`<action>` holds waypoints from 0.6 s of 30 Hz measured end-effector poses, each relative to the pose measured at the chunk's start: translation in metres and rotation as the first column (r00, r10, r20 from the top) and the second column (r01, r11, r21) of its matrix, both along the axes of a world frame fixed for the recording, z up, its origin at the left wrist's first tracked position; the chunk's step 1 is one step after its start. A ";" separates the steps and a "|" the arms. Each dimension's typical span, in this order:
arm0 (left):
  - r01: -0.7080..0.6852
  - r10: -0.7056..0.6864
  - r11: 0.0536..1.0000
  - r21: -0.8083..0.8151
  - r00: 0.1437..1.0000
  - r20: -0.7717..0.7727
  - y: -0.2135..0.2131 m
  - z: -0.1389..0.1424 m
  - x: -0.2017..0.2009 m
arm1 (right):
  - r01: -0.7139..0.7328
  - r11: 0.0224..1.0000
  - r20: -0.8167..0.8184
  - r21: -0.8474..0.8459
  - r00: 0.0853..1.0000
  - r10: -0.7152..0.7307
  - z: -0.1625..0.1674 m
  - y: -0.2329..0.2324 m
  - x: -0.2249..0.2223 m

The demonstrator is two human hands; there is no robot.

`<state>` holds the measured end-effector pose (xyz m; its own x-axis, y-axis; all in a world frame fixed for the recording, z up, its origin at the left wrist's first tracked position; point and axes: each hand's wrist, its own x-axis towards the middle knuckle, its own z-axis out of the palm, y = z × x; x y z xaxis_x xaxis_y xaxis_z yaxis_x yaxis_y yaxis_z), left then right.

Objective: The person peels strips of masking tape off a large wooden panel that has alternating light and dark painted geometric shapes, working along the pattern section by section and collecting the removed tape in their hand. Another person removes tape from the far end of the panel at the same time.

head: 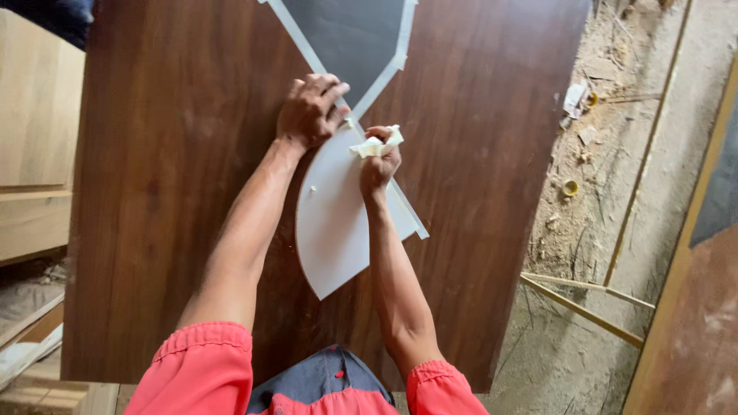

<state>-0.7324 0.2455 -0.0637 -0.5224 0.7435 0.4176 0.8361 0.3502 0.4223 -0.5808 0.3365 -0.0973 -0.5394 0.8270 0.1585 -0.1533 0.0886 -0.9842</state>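
Sawdust and scraps cover the workshop floor (pixel 592 192) to the right of a dark wood-grain board (pixel 169 192), and on that board I see a pale fan-shaped panel (pixel 334 223), flat, a quarter-circle cut. Its narrow corner points away from me toward the top of the view, just under my hands; its curved edge faces back toward my body, so the long axis runs roughly up and down the frame, leaning slightly to the lower left. My left hand (pixel 310 111) is curled, knuckles up, pressing down at the panel's upper left edge near the tip. My right hand (pixel 378 165) sits on the panel just below that corner, fingers closed around a crumpled wad of pale tape (pixel 377 144) (it looks like peeled masking strip). Beyond the hands lies a grey panel (pixel 346 38) with pale tape edging (pixel 296 34) along its borders, narrowing toward the fan's tip.
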 end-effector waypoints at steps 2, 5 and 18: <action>-0.055 0.055 0.998 0.010 0.998 -0.008 0.002 0.000 0.001 | -0.092 0.996 0.028 -0.017 0.995 0.092 0.002 -0.002 0.017; -0.098 0.098 0.995 0.003 0.995 -0.012 0.004 0.000 0.006 | -0.118 0.983 0.086 0.140 0.991 0.106 0.002 -0.024 0.055; -0.035 0.074 0.952 -0.304 0.991 0.115 -0.090 0.008 0.172 | -0.235 0.972 0.496 0.024 0.847 0.193 0.030 -0.061 0.209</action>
